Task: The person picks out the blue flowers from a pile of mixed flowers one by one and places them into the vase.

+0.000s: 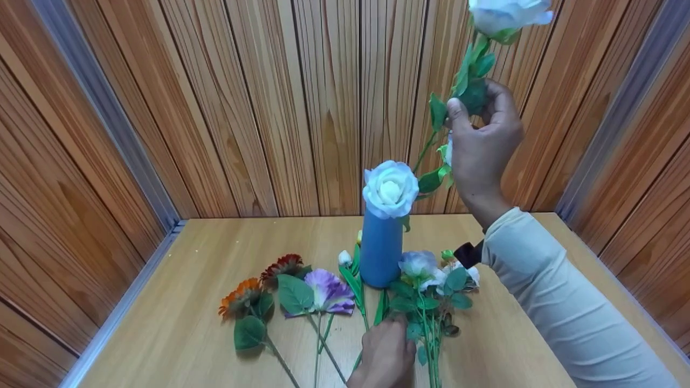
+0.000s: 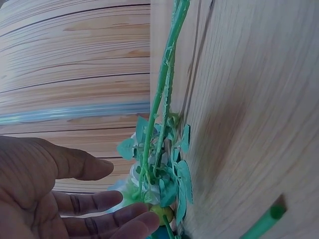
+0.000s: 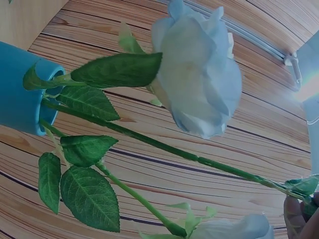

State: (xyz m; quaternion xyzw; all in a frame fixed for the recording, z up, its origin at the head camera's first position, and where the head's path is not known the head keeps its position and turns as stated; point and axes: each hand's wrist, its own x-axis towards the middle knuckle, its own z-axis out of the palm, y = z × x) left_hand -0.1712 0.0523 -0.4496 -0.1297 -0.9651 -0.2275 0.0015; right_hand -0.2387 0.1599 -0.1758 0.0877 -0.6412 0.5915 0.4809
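My right hand pinches the leafy stem of a tall white rose above and right of a blue vase. In the right wrist view that stem runs down into the vase mouth. Two more white roses stand in the vase: one faces forward, the other is partly hidden behind my right hand in the head view. Low in front of the vase is my left hand, beside flower stems. The left wrist view shows its fingers loosely extended, thumb apart, gripping nothing.
On the table left of the vase lie an orange flower, a dark red flower and a purple flower. A white tulip bud lies beside the vase. Pale flowers with green stems lie at right. Wood-panelled walls enclose the table.
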